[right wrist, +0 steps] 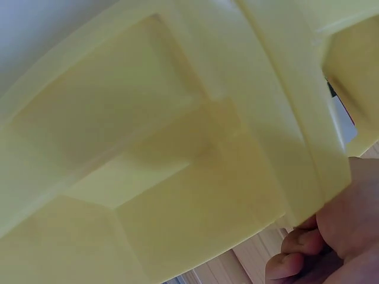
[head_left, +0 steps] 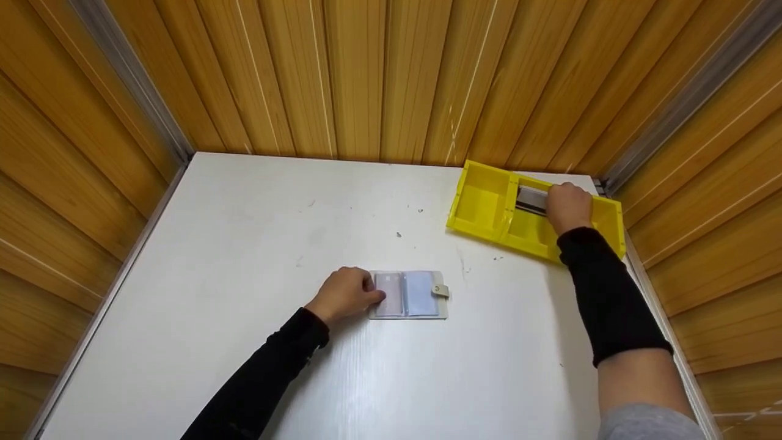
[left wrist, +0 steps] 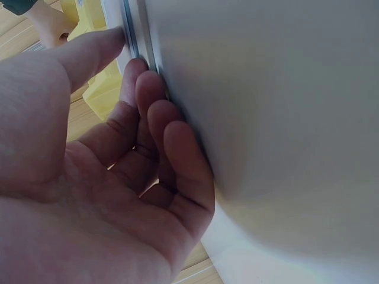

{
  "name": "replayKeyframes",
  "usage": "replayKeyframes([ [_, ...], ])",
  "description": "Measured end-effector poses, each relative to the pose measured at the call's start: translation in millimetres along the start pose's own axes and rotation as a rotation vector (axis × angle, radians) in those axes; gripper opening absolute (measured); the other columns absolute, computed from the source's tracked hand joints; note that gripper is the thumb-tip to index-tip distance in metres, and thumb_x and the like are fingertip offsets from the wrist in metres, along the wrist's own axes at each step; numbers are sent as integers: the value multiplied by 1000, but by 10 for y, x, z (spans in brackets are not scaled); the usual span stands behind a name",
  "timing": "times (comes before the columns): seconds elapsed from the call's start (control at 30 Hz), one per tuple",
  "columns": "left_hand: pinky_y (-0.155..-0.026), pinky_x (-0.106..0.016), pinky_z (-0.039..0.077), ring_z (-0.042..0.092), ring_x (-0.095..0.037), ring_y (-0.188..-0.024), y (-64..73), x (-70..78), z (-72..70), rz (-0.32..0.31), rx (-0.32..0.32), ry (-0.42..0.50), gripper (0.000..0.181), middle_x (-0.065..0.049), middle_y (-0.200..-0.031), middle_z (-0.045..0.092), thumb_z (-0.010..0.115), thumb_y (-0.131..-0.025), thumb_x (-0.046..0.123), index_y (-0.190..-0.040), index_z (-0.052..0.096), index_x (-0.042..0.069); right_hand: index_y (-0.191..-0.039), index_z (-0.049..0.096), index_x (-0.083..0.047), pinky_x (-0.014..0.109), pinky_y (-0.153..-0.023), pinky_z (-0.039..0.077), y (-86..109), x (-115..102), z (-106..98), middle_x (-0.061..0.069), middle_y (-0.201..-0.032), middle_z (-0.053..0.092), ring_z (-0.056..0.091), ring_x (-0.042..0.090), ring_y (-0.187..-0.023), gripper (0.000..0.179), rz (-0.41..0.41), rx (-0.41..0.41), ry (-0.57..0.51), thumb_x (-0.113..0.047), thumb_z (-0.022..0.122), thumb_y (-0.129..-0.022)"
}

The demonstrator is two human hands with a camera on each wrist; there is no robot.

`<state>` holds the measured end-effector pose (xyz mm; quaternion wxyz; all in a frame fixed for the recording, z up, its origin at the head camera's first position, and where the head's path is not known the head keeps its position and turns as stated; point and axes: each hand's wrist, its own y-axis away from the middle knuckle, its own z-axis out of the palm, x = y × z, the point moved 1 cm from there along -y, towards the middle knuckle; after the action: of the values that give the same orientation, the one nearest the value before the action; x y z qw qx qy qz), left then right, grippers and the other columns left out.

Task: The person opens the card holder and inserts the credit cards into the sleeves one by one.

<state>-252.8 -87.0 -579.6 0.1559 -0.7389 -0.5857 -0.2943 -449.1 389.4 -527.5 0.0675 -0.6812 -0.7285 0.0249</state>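
Observation:
On the white table an open card holder [head_left: 421,293] lies flat, with clear sleeves and a snap tab on its right side. My left hand [head_left: 349,294] pinches its left edge, the thumb on top. In the left wrist view the fingertips [left wrist: 186,142] curl against the table beside the holder's edge. My right hand [head_left: 569,206] is at the yellow tray [head_left: 486,233], over its back rim near the right divider. Its fingers are curled; what they hold is hidden. Right beside it, a grey stack with dark edges [head_left: 532,200] sits in the middle compartment, partly covered by the hand.
Wood-patterned panels [head_left: 354,79] wall the table at the back and sides. The tray stands in the back right corner, near the right wall. Small dark marks [head_left: 399,234] dot the tabletop between tray and holder.

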Motion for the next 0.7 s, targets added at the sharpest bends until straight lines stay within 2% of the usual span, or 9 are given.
replayKeyframes([
  [0.23, -68, -31, 43, 54, -15, -70, -1, 7, 0, 1, 0, 1, 31, 6, -72, 60, 82, -95, 32, -73, 69, 16, -107, 74, 19, 70, -80, 60, 60, 3, -113, 40, -97, 71, 72, 57, -90, 24, -56, 32, -26, 3, 56, -107],
  [0.47, -70, -31, 44, 55, -14, -72, -17, -11, -5, 0, 0, -2, 32, 6, -72, 60, 82, -95, 33, -72, 67, 17, -102, 74, 16, 68, -78, 60, 101, -36, -298, 37, -95, 71, 72, 54, -89, 18, -109, 14, -18, 3, 61, -102],
  [0.7, -68, -31, 43, 54, -14, -72, -35, -34, 11, -4, -16, 9, 31, 7, -71, 60, 81, -94, 32, -71, 67, 17, -94, 70, 12, 65, -72, 59, 196, -11, -508, 32, -88, 70, 69, 48, -78, 17, -146, 31, -9, -5, 70, -96],
])
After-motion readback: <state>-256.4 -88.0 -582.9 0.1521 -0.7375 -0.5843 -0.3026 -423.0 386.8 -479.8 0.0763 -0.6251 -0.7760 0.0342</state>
